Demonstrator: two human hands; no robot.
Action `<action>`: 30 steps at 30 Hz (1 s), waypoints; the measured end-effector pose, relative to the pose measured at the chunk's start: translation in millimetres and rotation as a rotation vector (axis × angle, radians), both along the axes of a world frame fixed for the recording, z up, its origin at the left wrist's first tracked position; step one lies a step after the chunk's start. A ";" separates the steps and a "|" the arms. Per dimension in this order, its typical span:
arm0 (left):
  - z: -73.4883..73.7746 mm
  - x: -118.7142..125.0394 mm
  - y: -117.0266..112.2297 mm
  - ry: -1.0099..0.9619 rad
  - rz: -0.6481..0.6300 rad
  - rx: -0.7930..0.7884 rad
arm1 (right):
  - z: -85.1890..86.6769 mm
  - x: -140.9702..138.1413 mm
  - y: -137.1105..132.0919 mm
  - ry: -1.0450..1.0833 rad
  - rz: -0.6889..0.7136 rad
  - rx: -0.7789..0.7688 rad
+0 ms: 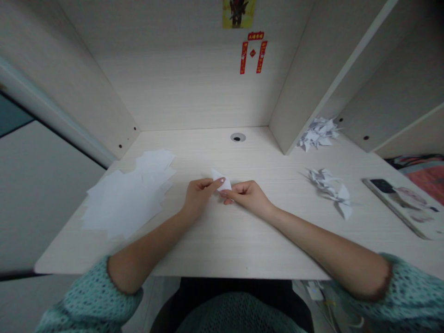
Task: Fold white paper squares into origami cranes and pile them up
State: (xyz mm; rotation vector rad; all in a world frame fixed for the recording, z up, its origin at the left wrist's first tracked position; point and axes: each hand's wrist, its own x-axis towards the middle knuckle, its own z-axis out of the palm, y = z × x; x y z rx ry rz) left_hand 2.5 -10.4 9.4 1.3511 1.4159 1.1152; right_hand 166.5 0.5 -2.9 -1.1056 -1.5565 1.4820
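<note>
A small piece of folded white paper [222, 181] is pinched between both hands, just above the middle of the desk [236, 245]. My left hand [201, 192] grips its left side, with the thumb lying across the front. At the lower right edge, my right hand [248, 194] holds it between thumb and fingers. The paper comes to a point at its upper left; its lower part is partly hidden by my fingers. To the left of my left hand lies a spread pile of flat white paper sheets [128, 194].
Folded paper pieces [329, 187] lie right of my right hand, and a larger heap [319, 133] sits behind, by the upright divider [305, 83]. A phone-like device with a decorated case [409, 203] rests at the far right. A round cable hole [237, 137] is near the back wall.
</note>
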 end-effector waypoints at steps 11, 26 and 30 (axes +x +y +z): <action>5.0 -29.7 27.7 -0.052 0.253 0.162 | -11.1 0.8 -9.8 0.048 0.050 0.058; -1.0 -6.8 9.4 -0.117 -0.175 0.065 | -2.9 2.6 5.9 0.400 0.242 -0.350; 0.8 -6.3 8.5 -0.162 -0.230 0.087 | -3.0 5.6 4.6 0.488 0.250 -0.468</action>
